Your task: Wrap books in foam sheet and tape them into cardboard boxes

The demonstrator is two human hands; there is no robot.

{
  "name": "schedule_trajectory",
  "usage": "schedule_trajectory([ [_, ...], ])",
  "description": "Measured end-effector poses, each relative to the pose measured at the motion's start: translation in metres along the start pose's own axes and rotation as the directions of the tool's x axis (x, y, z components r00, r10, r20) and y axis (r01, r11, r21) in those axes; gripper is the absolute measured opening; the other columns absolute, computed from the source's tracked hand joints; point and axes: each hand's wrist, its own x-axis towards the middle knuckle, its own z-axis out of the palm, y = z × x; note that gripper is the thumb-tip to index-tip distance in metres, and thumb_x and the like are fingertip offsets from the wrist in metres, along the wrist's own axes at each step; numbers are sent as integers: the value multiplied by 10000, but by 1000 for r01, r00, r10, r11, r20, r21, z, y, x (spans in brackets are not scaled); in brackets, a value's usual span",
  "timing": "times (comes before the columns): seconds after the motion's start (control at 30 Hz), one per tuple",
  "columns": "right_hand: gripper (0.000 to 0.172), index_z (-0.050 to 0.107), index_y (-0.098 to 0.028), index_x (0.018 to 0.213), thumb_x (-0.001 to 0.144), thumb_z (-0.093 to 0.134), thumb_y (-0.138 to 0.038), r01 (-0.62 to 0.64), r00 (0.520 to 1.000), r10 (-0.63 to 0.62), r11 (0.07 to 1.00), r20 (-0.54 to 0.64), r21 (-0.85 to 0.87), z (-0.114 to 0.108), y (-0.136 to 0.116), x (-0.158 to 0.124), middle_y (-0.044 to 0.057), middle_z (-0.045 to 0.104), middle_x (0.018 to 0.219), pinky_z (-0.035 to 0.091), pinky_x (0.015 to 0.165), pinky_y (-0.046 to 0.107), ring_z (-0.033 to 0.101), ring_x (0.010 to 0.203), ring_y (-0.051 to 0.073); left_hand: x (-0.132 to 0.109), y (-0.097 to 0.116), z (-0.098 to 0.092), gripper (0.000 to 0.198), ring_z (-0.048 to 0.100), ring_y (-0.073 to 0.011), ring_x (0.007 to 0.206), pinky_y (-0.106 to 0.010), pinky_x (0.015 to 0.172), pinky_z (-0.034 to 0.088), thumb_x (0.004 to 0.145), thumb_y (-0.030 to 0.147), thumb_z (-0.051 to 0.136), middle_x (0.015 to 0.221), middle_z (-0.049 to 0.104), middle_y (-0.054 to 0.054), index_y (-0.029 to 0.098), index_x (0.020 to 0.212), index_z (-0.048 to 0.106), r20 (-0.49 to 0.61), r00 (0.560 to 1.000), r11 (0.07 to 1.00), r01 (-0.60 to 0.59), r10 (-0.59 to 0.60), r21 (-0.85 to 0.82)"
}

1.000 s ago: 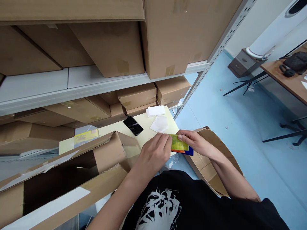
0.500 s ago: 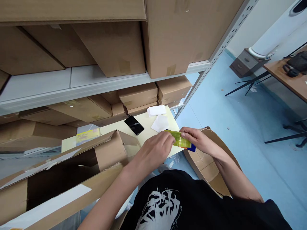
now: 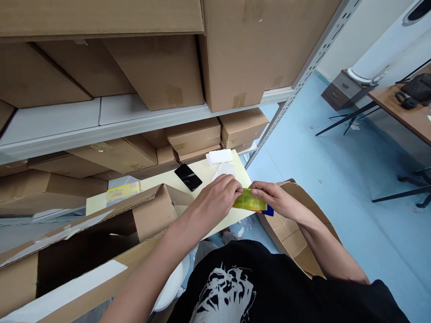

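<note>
A shiny yellow-green packet [image 3: 249, 200] is held between both hands above the right end of the pale yellow table [image 3: 164, 178]. My left hand [image 3: 220, 193] pinches its left end, knuckles upward. On its right end my right hand [image 3: 274, 199] grips with the thumb on top. A dark blue piece with a bit of orange [image 3: 270, 211] shows beneath the packet at the right hand. Just beyond the hands lie a white sheet [image 3: 225, 170] and a small white stack [image 3: 220, 156]. A black phone [image 3: 188, 177] lies further left.
An open cardboard box [image 3: 153, 213] stands at the left front, and another open box [image 3: 303, 242] is low on the right. Shelves [image 3: 188, 113] full of cardboard boxes rise ahead. A yellow packet [image 3: 123, 193] lies on the table's left. A brown desk [image 3: 400, 107] stands far right.
My left hand has shifted slightly left and now covers part of the white sheet. The packet has tilted a little and moved slightly left with my hands.
</note>
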Motion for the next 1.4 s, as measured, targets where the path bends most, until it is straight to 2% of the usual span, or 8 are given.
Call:
schedule_trajectory([
  [0.17, 308, 534, -185, 806, 939, 404, -431, 1, 1000, -1, 1000, 7, 16, 1, 1, 1, -27, 423, 675, 307, 552, 240, 364, 601, 98, -4, 2, 0, 191, 485, -161, 783, -292, 665, 441, 915, 81, 336, 833, 526, -44, 147, 837, 497, 33, 999, 997, -31, 29, 64],
  [0.5, 323, 547, -182, 798, 932, 420, -447, -23, 997, 20, 999, 74, 38, 6, 0, -2, -29, 424, 672, 308, 553, 241, 367, 597, 95, -13, -6, 0, 216, 423, -149, 777, -275, 661, 403, 840, -3, 306, 817, 460, -21, 177, 801, 420, 194, 978, 992, -57, 79, -116],
  [0.63, 347, 532, -185, 793, 934, 397, -471, -20, 1000, 20, 999, -1, 37, -1, 1, -3, -22, 436, 676, 314, 547, 246, 383, 597, 101, -18, -7, -1, 189, 441, -144, 766, -267, 641, 405, 858, 25, 340, 815, 484, -16, 182, 803, 430, 208, 973, 987, -68, 98, -147],
  [0.83, 345, 522, -196, 797, 936, 390, -483, -34, 998, 31, 998, -60, -52, -7, -4, -7, -21, 449, 679, 302, 538, 249, 393, 600, 107, -18, -3, -9, 134, 534, -170, 950, -329, 807, 473, 931, 179, 390, 993, 549, -55, 181, 1023, 488, -105, 993, 995, 44, -53, -86],
  [0.97, 356, 515, -199, 794, 938, 369, -490, -32, 985, 30, 999, -173, -10, 8, -2, -7, -30, 426, 655, 300, 535, 248, 378, 584, 110, -19, 17, 3, 124, 572, -159, 900, -315, 772, 506, 917, 241, 459, 964, 549, -46, 186, 1021, 499, -326, 885, 942, 292, -332, -165],
  [1.1, 314, 518, -205, 807, 932, 396, -465, -39, 914, 13, 998, -405, -56, 33, 2, -7, -15, 472, 676, 319, 553, 257, 416, 607, 128, -22, 29, 32, 255, 539, -210, 1063, -395, 869, 497, 888, 330, 509, 1096, 523, -101, 178, 1087, 462, -354, 763, 833, 427, -541, -352],
  [1.23, 252, 539, -215, 881, 935, 411, -425, -33, 828, -50, 990, -558, -138, 56, 9, -5, 33, 554, 803, 380, 619, 284, 494, 711, 170, -20, 25, 53, 527, 516, -257, 1170, -429, 862, 510, 873, 409, 512, 1325, 436, -195, 174, 1296, 302, -146, 707, 617, 475, -692, -628],
  [1.4, 205, 555, -228, 922, 942, 408, -369, 2, 779, -180, 959, -601, -284, 72, 18, -4, 62, 584, 892, 427, 714, 344, 525, 822, 208, -15, 18, 55, 472, 638, -231, 972, -379, 784, 537, 854, 389, 545, 1086, 639, -132, 172, 1243, 387, 132, 675, 361, 537, -726, -762],
])
